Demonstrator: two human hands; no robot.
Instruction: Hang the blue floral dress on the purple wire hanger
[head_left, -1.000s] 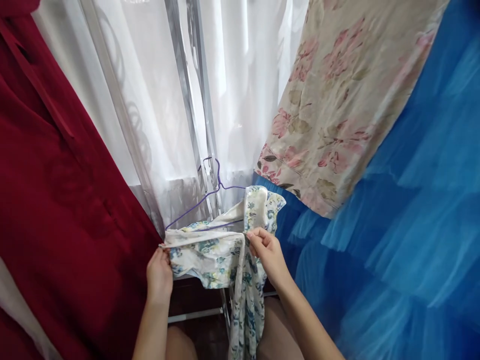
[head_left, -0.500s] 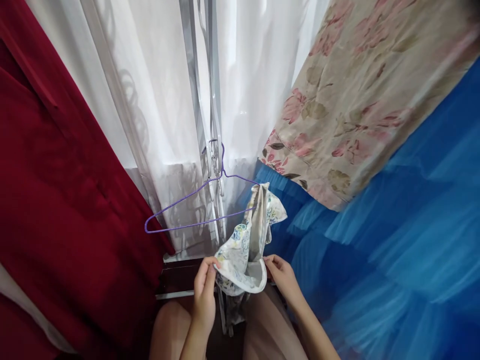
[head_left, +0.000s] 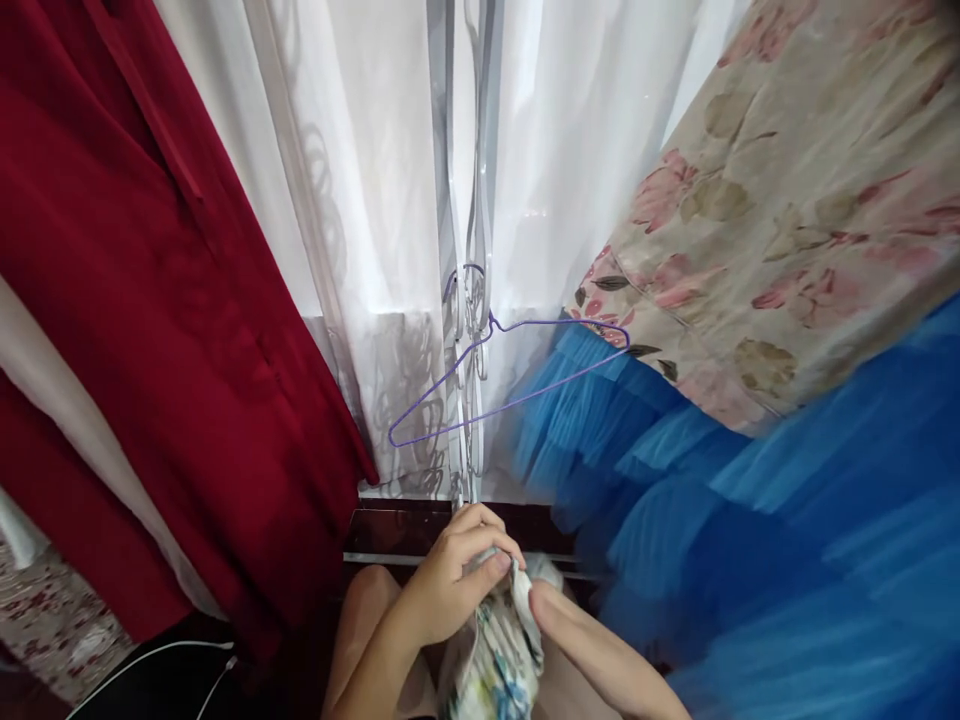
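My left hand [head_left: 469,565] is closed on a small white garment [head_left: 499,660] printed with blue, yellow and green flowers, its thumb and fingers gripping the upper edge. Close beside it, my right hand [head_left: 559,610] pinches the garment's white-trimmed edge; its fingers are partly hidden. The cloth hangs bunched low over my lap, with its lower part slightly blurred. Above and apart from both hands, a bare purple wire hanger [head_left: 562,322] hangs tilted from the white hanging strip.
White curtains [head_left: 375,180] hang behind a white linked strip [head_left: 463,150]. At left is a dark red curtain [head_left: 247,430]. A floral cloth [head_left: 720,210] and blue ruffled tulle [head_left: 750,530] fill the right. A white cable [head_left: 161,648] lies at lower left.
The floral garment has come off the purple hanger and moved down to my lap. My hands have drawn together on it, and the camera view has shifted left.
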